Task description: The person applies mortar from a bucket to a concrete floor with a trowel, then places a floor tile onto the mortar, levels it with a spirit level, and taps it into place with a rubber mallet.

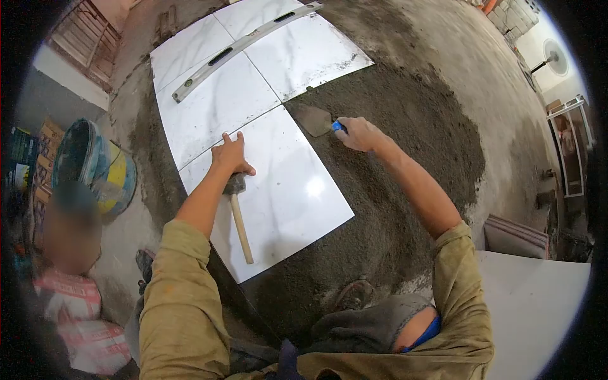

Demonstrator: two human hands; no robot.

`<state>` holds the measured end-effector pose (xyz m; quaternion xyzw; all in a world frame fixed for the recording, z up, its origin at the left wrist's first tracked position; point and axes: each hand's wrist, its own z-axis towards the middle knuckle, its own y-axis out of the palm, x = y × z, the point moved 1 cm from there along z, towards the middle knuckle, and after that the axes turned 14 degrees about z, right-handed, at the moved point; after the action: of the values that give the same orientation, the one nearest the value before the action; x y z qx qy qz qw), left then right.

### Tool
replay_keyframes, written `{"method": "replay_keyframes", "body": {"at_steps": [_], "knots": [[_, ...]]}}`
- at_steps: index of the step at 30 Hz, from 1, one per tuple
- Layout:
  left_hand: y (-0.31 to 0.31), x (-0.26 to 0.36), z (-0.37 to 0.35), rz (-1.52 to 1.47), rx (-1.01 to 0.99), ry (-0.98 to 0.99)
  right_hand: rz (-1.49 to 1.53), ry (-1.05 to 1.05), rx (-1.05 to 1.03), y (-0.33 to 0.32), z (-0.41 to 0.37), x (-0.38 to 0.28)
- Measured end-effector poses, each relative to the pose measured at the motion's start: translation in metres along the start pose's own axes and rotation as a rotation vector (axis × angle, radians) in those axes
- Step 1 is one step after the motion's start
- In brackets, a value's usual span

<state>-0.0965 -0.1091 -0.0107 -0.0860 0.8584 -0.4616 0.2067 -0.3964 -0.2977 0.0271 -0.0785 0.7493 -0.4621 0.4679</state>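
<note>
My left hand (232, 156) rests with spread fingers on a white marbled tile (291, 196), near its seam with the neighbouring tiles. Just below that hand, a mallet (240, 228) with a dark head and wooden handle lies on the same tile. My right hand (361, 134) is closed round the blue handle of a trowel (315, 121). The trowel's blade is at the dark mortar bed (405, 126), beside the tile's upper right edge. A long spirit level (240, 45) lies across the tiles farther away.
A stained bucket (117, 174) stands at the left, above red-and-white bags (88, 323). A blurred shape is beside them. At the right are stacked tiles (516, 237), a pale slab (532, 304), a white frame (573, 152) and a fan (554, 58).
</note>
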Motion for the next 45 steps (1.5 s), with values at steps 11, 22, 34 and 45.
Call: {"method": "replay_keyframes", "body": {"at_steps": [11, 22, 34, 45], "knots": [[-0.001, 0.001, 0.004, 0.049, 0.025, 0.042, -0.027, 0.179, 0.128, -0.025, 0.005, 0.016], [0.001, 0.003, 0.005, 0.079, 0.048, 0.017, -0.138, 0.494, 0.394, -0.127, 0.015, 0.141], [0.000, 0.002, 0.005, 0.049, 0.039, 0.038, -0.030, 0.166, 0.084, -0.021, -0.048, 0.036], [0.000, 0.001, 0.001, 0.033, 0.043, 0.017, 0.082, 0.482, 0.106, -0.071, -0.019, 0.167]]}}
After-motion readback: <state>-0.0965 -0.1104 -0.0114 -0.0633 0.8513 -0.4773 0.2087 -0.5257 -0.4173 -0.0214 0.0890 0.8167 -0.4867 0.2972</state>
